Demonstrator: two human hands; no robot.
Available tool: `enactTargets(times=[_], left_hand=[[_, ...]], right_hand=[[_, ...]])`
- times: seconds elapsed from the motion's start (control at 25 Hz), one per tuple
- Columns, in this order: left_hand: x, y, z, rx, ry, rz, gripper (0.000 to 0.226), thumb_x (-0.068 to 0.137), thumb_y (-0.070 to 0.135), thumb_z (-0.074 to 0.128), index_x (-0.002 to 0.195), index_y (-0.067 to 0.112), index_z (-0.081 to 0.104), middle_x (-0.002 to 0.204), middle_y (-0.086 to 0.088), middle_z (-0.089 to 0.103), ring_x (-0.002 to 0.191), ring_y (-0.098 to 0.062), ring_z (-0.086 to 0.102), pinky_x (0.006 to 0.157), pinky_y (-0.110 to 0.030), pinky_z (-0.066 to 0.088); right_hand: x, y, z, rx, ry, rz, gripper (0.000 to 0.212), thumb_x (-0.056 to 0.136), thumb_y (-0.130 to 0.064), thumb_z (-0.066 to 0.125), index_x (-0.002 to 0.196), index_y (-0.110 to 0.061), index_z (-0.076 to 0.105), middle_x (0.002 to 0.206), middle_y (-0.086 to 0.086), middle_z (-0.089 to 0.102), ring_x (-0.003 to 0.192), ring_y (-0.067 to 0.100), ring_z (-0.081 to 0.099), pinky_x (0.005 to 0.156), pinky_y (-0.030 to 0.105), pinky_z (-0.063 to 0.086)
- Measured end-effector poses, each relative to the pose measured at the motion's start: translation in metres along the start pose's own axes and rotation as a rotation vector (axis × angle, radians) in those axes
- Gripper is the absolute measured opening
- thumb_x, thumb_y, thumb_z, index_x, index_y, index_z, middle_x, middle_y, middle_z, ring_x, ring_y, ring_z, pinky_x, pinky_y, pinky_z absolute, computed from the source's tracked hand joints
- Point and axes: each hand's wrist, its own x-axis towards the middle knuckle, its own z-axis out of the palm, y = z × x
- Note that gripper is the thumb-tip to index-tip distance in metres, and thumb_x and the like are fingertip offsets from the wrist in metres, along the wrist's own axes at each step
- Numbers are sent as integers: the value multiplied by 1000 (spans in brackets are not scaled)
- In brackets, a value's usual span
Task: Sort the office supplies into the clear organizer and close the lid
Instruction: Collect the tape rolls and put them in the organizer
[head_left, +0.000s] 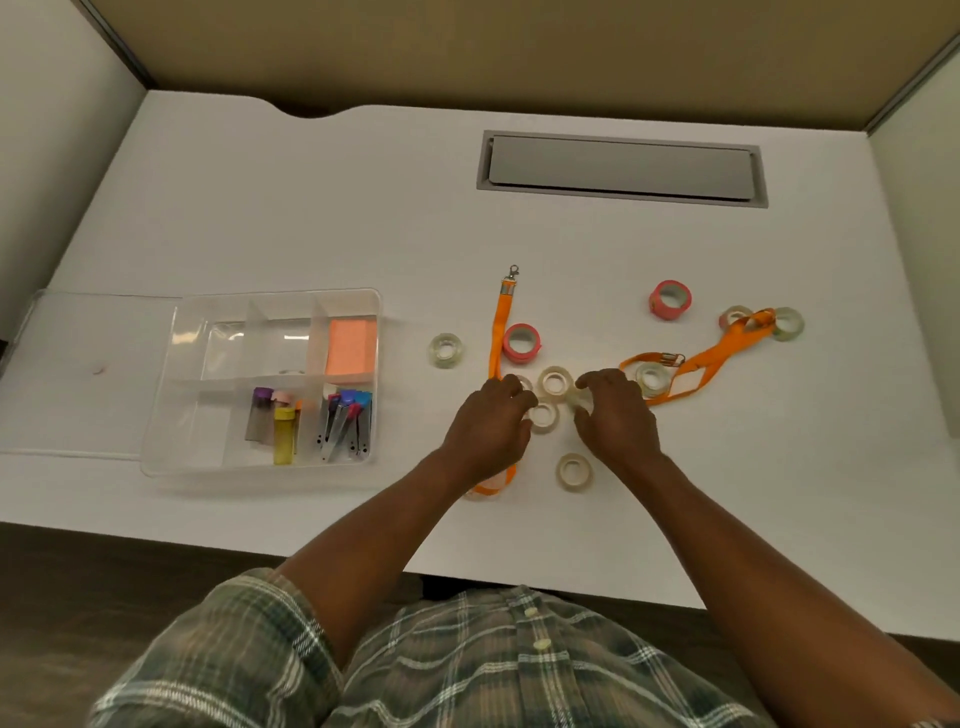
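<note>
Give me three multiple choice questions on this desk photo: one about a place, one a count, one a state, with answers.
1. Where is the orange pad?
A) in the organizer's far right compartment
B) on the bare desk
C) under a hand

2. How many orange lanyards are in view?
A) one
B) four
C) two

3. How is the organizer's lid?
A) shut
B) open, lying flat to the left
C) leaning upright

Answers:
1 A: the pad sits inside the far right corner compartment.
2 C: one runs straight, and another loops at the right.
3 B: the compartments are uncovered.
</note>
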Motion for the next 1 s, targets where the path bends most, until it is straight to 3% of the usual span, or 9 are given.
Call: enactTargets(times=[0.12, 0.36, 0.72, 0.88, 1.0], left_hand=[[8, 15, 21, 114, -52, 21, 28, 86, 22, 61, 109, 7, 64, 114, -15, 57, 102, -35, 56, 70, -41, 47], [4, 27, 47, 215, -100, -39, 34, 86, 25, 66, 114, 8, 60, 129, -19, 52, 106, -35, 53, 75, -40, 45], [-1, 24, 51, 284, -77, 15, 30, 90, 17, 59, 118, 6, 59, 127, -18, 54, 107, -34, 53, 79, -39, 45], [-7, 21, 43, 106, 7, -17, 41, 77, 24, 65, 113, 9, 55, 110, -11, 57, 93, -30, 55, 65, -33, 38], [-16, 21, 30, -303, 49, -167, 54, 75, 35, 64, 124, 15, 51, 110, -3, 53, 92, -20, 55, 68, -30, 41]], right_hand=[[-7, 17, 4, -14, -37, -68, 46, 89, -24, 65, 132, -15, 53, 134, 7, 54, 116, 29, 54, 82, 41, 50], [-14, 35, 12, -47, -14, -123, 36, 89, -26, 66, 121, -15, 56, 125, 4, 57, 112, 26, 54, 76, 38, 50], [-15, 37, 4, 257, 24, -92, 42, 83, -28, 70, 121, -19, 54, 115, 1, 63, 101, 21, 60, 79, 38, 52], [-13, 20, 1, 441, 51, 64, 35, 88, -32, 61, 121, -22, 54, 104, -3, 64, 91, 16, 61, 77, 35, 52], [-6, 2, -2, 844, 48, 351, 28, 91, -35, 40, 103, -25, 63, 91, 1, 67, 82, 20, 64, 64, 35, 55]])
